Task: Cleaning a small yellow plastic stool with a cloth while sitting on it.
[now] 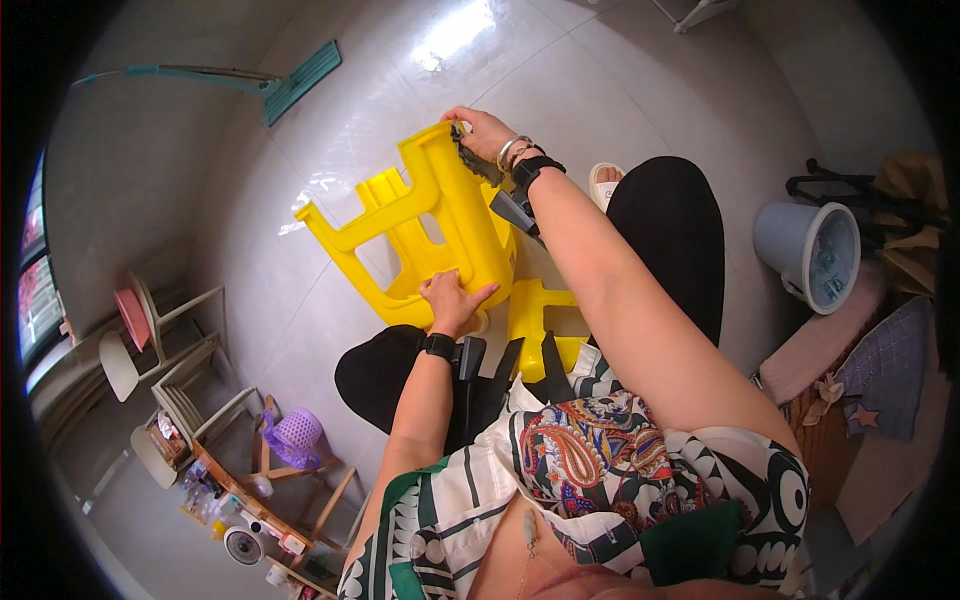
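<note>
A yellow plastic stool (462, 225) is tipped on its side in front of me, its legs pointing away to the left. My left hand (452, 300) grips its near side, with the fingers over the edge of an opening and the thumb out to the right. At the stool's far end, my right hand (482, 133) is closed on a dark grey cloth (472, 158), which lies against a far corner of the stool. Between my knees is another yellow plastic piece (530, 310), partly covered by my clothing.
A flat mop with a teal head (303, 82) leans across the far-left floor (560, 110). To the right is a grey-blue bucket (780, 245), near brown bags and cushions. Chairs (175, 400), a purple basket (297, 436) and a cluttered wooden table (240, 490) stand at the left.
</note>
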`<state>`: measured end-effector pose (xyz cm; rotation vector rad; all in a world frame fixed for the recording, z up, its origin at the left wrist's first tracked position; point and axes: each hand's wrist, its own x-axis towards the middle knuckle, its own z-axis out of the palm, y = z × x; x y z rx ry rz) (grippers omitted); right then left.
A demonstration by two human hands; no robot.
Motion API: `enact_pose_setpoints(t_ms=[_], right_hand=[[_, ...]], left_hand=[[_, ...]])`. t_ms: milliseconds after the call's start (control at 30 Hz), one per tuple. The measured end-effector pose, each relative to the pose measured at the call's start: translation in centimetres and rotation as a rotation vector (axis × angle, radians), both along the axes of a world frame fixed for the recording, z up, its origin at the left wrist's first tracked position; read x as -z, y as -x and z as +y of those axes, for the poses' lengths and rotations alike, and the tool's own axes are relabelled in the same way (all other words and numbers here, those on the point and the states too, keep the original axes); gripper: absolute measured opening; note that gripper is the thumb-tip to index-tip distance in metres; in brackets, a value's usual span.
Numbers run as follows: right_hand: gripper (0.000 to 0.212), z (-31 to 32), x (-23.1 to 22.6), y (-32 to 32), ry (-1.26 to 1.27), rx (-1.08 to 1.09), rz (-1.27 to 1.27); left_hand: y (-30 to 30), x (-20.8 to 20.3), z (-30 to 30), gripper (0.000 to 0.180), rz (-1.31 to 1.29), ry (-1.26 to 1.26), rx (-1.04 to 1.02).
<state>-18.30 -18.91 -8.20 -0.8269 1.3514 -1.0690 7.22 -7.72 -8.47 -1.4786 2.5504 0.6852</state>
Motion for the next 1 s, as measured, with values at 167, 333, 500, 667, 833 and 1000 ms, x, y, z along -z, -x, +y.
enact_pose_setpoints(t_ms=[167, 333, 500, 667, 833, 1000], right_hand=[[0.05, 0.9, 3.0, -0.1, 0.123, 0.039, 0.304], [0.068, 1.8, 3.2, -0.8, 0.077, 0.042, 0.422], [0.046, 2.7, 2.1, -1.9, -0.002, 0.175, 0.396], [0.02, 2.8, 2.2, -3.7, 0.173, 0.393, 0.441], [0.015, 2.0, 2.8, -3.7, 0.115, 0.501, 0.328], [0.017, 0.7, 3.0, -2.3, 0.1, 0.539, 0.27]], left_hand=[[0.3, 0.1, -0.2, 0.062, 0.001, 0.016, 0.011], [-0.1, 0.2, -0.5, 0.062, 0.007, 0.017, 0.006], [-0.5, 0.7, -0.6, 0.064, -0.016, 0.028, 0.016], [-0.2, 0.9, -0.6, 0.064, -0.033, 0.034, 0.028], [-0.2, 0.9, -0.5, 0.063, 0.007, 0.038, 0.013], [0.0, 0.8, -0.2, 0.062, 0.026, 0.021, 0.013]])
